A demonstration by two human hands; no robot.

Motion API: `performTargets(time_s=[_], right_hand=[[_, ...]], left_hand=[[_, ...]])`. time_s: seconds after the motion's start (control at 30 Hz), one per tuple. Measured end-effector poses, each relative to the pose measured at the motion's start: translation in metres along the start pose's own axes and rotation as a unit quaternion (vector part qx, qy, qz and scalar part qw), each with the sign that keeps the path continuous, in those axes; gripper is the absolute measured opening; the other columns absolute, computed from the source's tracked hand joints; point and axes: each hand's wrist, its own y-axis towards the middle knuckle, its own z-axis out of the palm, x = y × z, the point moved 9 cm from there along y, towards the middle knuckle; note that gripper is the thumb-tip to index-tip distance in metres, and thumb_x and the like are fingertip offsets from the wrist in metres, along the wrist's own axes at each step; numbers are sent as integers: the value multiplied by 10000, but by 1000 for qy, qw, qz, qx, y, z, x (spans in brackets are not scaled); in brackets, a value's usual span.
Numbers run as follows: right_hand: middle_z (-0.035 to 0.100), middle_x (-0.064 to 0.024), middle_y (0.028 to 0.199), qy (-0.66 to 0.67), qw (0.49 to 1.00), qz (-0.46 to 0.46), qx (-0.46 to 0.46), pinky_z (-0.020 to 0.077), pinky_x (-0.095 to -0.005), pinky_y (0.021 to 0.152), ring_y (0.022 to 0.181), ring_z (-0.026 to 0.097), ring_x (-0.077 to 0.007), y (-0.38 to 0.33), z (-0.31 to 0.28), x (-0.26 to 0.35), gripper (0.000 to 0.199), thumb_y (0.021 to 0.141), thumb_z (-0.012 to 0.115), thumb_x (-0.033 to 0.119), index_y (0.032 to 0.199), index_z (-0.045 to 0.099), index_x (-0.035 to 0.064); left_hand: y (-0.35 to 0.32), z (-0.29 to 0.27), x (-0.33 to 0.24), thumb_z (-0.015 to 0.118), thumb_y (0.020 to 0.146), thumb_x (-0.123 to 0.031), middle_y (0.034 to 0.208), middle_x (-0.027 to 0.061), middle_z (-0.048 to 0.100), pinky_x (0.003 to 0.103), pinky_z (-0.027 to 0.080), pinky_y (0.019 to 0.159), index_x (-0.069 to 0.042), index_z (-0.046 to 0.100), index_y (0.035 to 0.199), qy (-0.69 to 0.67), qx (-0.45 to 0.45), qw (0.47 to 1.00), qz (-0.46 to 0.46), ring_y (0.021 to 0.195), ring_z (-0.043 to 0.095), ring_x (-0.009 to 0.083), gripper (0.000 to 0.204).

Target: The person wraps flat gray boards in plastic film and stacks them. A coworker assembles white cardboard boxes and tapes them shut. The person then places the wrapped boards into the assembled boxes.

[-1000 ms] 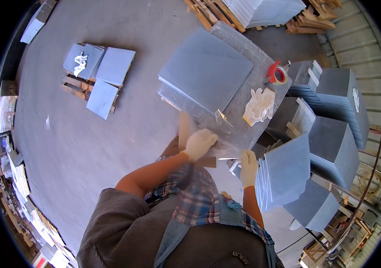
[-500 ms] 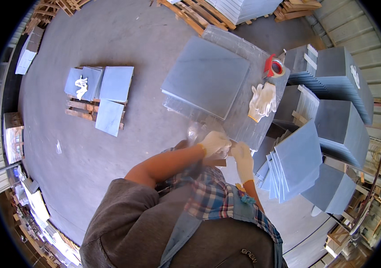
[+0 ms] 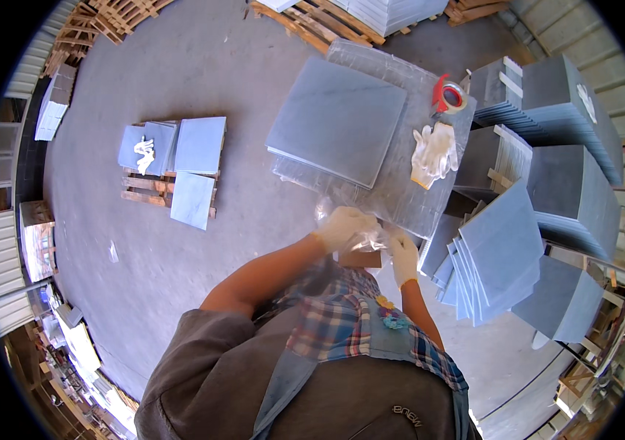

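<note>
1. Nearest the camera, the person's two gloved hands meet at the near edge of the tabletop (image 3: 430, 213), over a small brown block (image 3: 360, 258).
2. Left hand (image 3: 342, 226) is curled in a closed grip on crumpled clear plastic film (image 3: 365, 236); the right hand (image 3: 403, 251) pinches the same film from the other side, fingers closed on it.
3. Beyond the hands, the film spreads flat over the tabletop, and a grey slab (image 3: 338, 119) lies on it, toward the left part.
4. Right of the slab, a pair of white gloves (image 3: 432, 152) lies on the film, with a red tape roll (image 3: 450, 94) just past them at the far corner.
5. Right of the tabletop, grey tiles (image 3: 499, 253) lean in fanned stacks, more stacks behind them.
6. Far left on the floor, a low pallet (image 3: 173, 172) carries a few pale tiles.
</note>
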Motion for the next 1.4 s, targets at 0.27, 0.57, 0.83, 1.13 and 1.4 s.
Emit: performTargets(time_s=[0.27,0.57,0.83,1.13,1.4], right_hand=[[739,-199,961,-440,885,139,-62,567,-456,729,863,722,-349,48,-51,-192,285,870,593,286,942,750,60],[677,-83,876,152,977,61,-134,552,-338,629,731,656,-187,72,11,-176,261,862,632,162,1079,680,26],[726,-196,1075,-461,884,23,73,545,-462,903,990,708,-334,53,63,-58,497,875,670,380,1248,655,52],[496,-225,1473,-65,985,-131,96,479,-414,1035,1303,550,-349,16,122,164,1087,756,843,372,1595,210,96],[669,-58,1078,184,973,-104,88,510,-290,833,927,632,-153,98,122,170,366,941,615,160,1278,593,19]], left_hand=[[-45,-176,118,616,1009,-282,676,29,573,302,462,579,-74,605,819,-428,-333,756,-367,610,543,152,282],[1,-191,97,665,986,-261,730,43,601,301,500,646,-76,582,800,-435,-312,765,-359,674,569,145,276],[22,-121,88,627,1002,-200,919,29,654,308,551,756,-31,629,973,-571,-114,740,-339,849,649,149,171],[53,-100,73,658,939,-194,1002,31,687,310,538,873,-63,693,1046,-172,-18,961,-213,966,655,156,173],[79,-104,116,610,979,-244,1056,81,697,345,551,873,-20,667,1144,-521,-231,731,-377,950,664,203,285]])
